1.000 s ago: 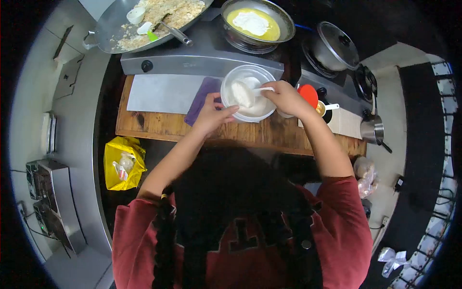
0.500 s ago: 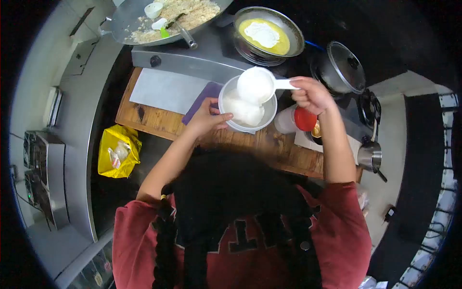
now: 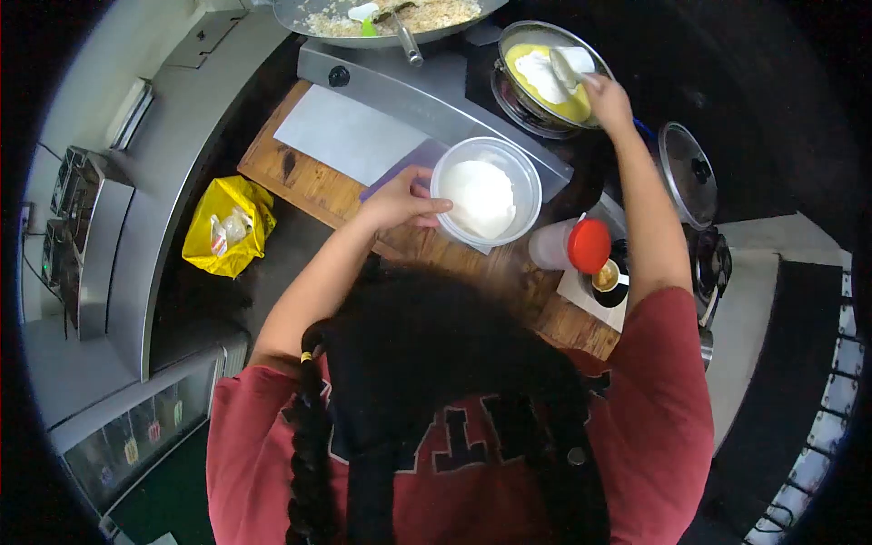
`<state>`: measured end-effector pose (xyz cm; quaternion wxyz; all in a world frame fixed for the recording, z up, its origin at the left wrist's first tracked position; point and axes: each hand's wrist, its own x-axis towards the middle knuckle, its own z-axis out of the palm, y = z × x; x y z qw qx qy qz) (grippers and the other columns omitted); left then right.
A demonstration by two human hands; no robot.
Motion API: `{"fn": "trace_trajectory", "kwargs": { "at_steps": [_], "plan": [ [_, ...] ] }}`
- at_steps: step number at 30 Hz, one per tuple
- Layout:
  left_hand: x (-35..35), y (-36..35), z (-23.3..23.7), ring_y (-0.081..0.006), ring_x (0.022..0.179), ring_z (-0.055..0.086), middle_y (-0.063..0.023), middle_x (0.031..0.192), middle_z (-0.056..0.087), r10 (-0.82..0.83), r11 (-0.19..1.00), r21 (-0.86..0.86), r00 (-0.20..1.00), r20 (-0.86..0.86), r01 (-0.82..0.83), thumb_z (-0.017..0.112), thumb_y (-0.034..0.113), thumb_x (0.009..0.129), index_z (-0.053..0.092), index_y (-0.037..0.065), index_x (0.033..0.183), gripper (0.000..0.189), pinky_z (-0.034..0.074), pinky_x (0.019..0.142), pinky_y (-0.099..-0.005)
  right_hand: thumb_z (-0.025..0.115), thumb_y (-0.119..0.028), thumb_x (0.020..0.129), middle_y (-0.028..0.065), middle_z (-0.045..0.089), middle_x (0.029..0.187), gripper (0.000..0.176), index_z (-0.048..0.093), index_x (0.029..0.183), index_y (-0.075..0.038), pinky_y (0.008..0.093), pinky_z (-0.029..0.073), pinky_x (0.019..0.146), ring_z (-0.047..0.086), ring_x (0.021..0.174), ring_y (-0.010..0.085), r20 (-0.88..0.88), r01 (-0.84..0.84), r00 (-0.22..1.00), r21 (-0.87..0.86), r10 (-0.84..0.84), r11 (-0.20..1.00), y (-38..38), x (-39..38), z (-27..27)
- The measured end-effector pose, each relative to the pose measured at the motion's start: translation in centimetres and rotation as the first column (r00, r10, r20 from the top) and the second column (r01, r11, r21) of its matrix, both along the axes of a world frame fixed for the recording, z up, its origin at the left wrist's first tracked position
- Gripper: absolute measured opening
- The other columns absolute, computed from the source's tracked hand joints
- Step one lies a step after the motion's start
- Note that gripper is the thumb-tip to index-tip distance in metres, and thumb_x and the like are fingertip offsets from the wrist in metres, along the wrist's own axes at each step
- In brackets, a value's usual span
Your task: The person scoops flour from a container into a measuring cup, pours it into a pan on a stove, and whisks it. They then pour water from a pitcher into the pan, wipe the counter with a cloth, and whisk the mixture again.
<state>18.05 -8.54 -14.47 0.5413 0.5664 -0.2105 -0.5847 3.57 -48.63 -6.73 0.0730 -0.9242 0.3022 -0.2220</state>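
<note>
My left hand (image 3: pixel 411 202) is closed on the rim of a clear plastic tub (image 3: pixel 530 202) holding white powder (image 3: pixel 481 195), which looks like flour. Up at the stove, my right hand (image 3: pixel 610 102) grips the handle of a white measuring cup (image 3: pixel 565 67). That cup is tipped over a metal pan (image 3: pixel 520 93), where more white powder (image 3: pixel 542 80) lies on a yellow layer (image 3: pixel 522 64). Whether powder is still in the cup cannot be made out.
A wok (image 3: pixel 350 41) of rice-like food stands at the back left. By my right forearm are a red-lidded jar (image 3: pixel 589 245) and a small cup of brown stuff (image 3: pixel 606 275). A glass-lidded pot (image 3: pixel 686 173) sits right; a yellow bag (image 3: pixel 213 259) lies left, below the wooden counter (image 3: pixel 300 186).
My right hand has carried the measuring cup from above the tub up and right to the pan and tipped it there. My left hand still holds the tub. The view has shifted.
</note>
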Motion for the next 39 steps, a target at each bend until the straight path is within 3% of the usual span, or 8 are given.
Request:
{"fn": "trace_trajectory", "kwargs": {
  "at_steps": [2, 9, 12, 15, 19, 25, 33, 39],
  "plan": [
    [0.1, 0.1, 0.1, -0.0196, 0.085, 0.064, -0.0109, 0.101, 0.053, -0.011, 1.0, 0.001, 1.0, -0.019, 0.011, 0.082, 0.015, 0.076, 0.039, -0.001, 0.132, 0.073, 0.061, 0.069, -0.0284, 0.05, -0.028, 0.092, 0.0215, 0.068, 0.092, 0.029, 0.07, 0.099, -0.007, 0.0482, 0.052, 0.079, 0.066, 0.087, 0.0379, -0.36, -0.025, 0.932, -0.156, -0.033, 0.987, 2.1, 0.7, -0.1],
    [-0.4, -0.1, 1.1, -0.0208, 0.081, 0.066, -0.0129, 0.106, 0.053, -0.011, 0.999, 0.041, 1.0, -0.005, 0.011, 0.082, 0.017, 0.076, 0.037, 0.0, 0.132, 0.074, 0.061, 0.069, -0.0302, 0.05, -0.027, 0.092, 0.0229, 0.068, 0.093, 0.028, 0.07, 0.098, -0.007, 0.0489, 0.052, 0.076, 0.066, 0.085, 0.0385, -0.254, 0.019, 0.963, -0.282, -0.094, 0.959, 2.8, -0.6, 0.2],
    [-0.6, -0.1, 1.8, -0.0223, 0.084, 0.067, -0.0158, 0.114, 0.052, -0.037, 0.999, 0.026, 0.999, 0.009, 0.037, 0.081, 0.016, 0.077, 0.03, 0.003, 0.139, 0.081, 0.061, 0.068, -0.032, 0.057, -0.025, 0.091, 0.0201, 0.07, 0.099, 0.031, 0.069, 0.111, -0.005, 0.0388, 0.052, 0.077, 0.069, 0.089, 0.0316, 0.318, 0.152, 0.929, 0.141, -0.19, 0.978, 3.3, -1.9, 2.4],
    [-0.9, -0.3, 2.7, -0.0248, 0.087, 0.068, -0.0175, 0.126, 0.047, -0.088, 0.996, -0.021, 0.995, -0.046, 0.087, 0.073, 0.012, 0.083, 0.018, 0.008, 0.146, 0.083, 0.062, 0.069, -0.0339, 0.063, -0.022, 0.09, -0.0009, 0.06, 0.069, 0.03, 0.069, 0.11, -0.001, 0.0241, 0.039, 0.054, 0.051, 0.06, 0.0076, 0.441, -0.026, 0.829, 0.645, -0.344, 0.764, 9.8, -5.2, 6.9],
    [-0.5, -1.3, 2.2, -0.0287, 0.091, 0.068, -0.0184, 0.133, 0.044, -0.185, 0.982, -0.057, 0.969, -0.166, 0.178, 0.064, 0.008, 0.086, 0.011, 0.013, 0.148, 0.083, 0.062, 0.073, -0.0397, 0.064, -0.015, 0.088, -0.0063, 0.055, 0.069, 0.022, 0.069, 0.106, -0.004, 0.0188, 0.027, 0.048, 0.039, 0.055, 0.0021, 0.33, -0.066, 0.912, 0.702, -0.243, 0.709, 22.3, -8.4, 9.5],
    [-0.2, -1.7, 2.6, -0.039, 0.096, 0.065, -0.0196, 0.131, 0.046, -0.293, 0.956, -0.085, 0.939, -0.179, 0.282, 0.056, 0.006, 0.087, 0.018, 0.018, 0.144, 0.07, 0.062, 0.074, -0.0453, 0.063, -0.03, 0.086, 0.0219, 0.068, 0.1, 0.035, 0.068, 0.111, -0.006, 0.0426, 0.051, 0.085, 0.067, 0.092, 0.0348, -0.142, 0.352, 0.933, 0.541, -0.33, 0.764, 33.7, -5.0, 3.2],
    [0.0, -1.7, 0.5, -0.0476, 0.107, 0.056, -0.0234, 0.136, 0.039, -0.406, 0.912, -0.046, 0.881, -0.245, 0.407, 0.055, 0.002, 0.078, 0.021, 0.015, 0.144, 0.076, 0.054, 0.088, -0.0579, 0.069, -0.021, 0.083, 0.0169, 0.052, 0.123, 0.061, 0.044, 0.139, -0.015, 0.0426, 0.049, 0.089, 0.055, 0.108, 0.0379, 0.216, 0.77, 0.401, 0.447, -0.89, 0.455, 55.5, -8.6, -2.2],
    [-2.7, 2.5, 4.5, -0.0455, 0.095, 0.062, -0.0246, 0.134, 0.042, -0.616, 0.788, -0.064, 0.786, -0.051, 0.612, 0.054, 0.006, 0.08, 0.024, 0.012, 0.142, 0.069, 0.058, 0.082, -0.0532, 0.066, -0.017, 0.082, 0.0189, 0.053, 0.124, 0.045, 0.058, 0.126, -0.011, 0.0404, 0.05, 0.09, 0.059, 0.107, 0.0353, -0.145, 0.91, -0.049, 0.402, -0.988, -0.104, 77.6, -17.1, -7.8]
  ]
}}
